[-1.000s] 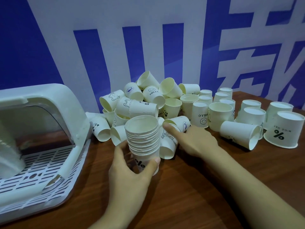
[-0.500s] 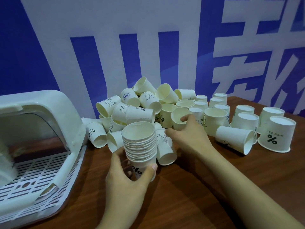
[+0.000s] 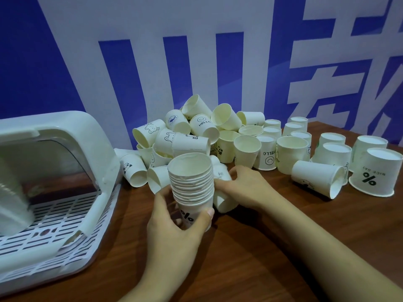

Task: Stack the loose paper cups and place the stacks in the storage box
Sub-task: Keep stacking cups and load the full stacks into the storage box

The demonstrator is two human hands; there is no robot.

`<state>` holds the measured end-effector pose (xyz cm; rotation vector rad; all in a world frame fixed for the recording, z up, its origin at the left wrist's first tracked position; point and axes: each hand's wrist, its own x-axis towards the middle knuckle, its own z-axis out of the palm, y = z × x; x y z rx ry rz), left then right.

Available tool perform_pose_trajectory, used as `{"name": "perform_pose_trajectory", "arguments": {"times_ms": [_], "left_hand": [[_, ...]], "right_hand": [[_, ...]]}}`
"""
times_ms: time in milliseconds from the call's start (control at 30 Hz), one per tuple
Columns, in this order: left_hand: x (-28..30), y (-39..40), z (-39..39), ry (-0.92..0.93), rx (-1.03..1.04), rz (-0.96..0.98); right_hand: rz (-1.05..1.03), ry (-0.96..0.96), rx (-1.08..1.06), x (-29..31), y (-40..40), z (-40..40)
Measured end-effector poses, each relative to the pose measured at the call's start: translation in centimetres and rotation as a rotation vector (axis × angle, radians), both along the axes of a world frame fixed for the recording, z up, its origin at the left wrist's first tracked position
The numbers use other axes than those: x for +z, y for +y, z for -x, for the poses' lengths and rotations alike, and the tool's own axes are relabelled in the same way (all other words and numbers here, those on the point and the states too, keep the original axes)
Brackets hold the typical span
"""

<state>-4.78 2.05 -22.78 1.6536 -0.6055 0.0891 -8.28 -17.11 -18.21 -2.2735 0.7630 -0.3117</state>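
Two hands worked near the surface's middle — the left hand (image 3: 174,223) had its fingers curled round a stack of cups (image 3: 192,184), the right hand (image 3: 242,188) gripped a loose cup (image 3: 224,201) beside it — storage box (image 3: 65,171) at the left edge.

Cup pile (image 3: 196,136) crowds table (image 3: 261,247) rear; box mouth (image 3: 65,171) seemingly open.

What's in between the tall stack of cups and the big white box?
In the head view, only bare wooden table lies between the stack of cups and the storage box; cups on their sides lie farther back.
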Motion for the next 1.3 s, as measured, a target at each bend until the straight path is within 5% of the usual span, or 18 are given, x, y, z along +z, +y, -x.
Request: {"name": "perform_pose_trajectory", "arguments": {"times_ms": [167,333,467,1300], "left_hand": [[0.1,0.0,0.1,-0.015,-0.008,-0.018],[0.3,0.0,0.4,-0.038,-0.078,-0.073],[0.6,-0.1,1.0,-0.081,-0.126,-0.11],[0.8,-0.1,0.6,-0.121,-0.007,-0.052]], "right_hand": [[-0.053,-0.611,-0.179,1.6,0.2,0.6],[-0.264,-1.097,0.018,4.5,1.8,2.0],[-0.236,-0.996,0.209,4.7,3.6,2.2],[-0.159,-0.716,0.441,1.6,3.4,0.7]]}}
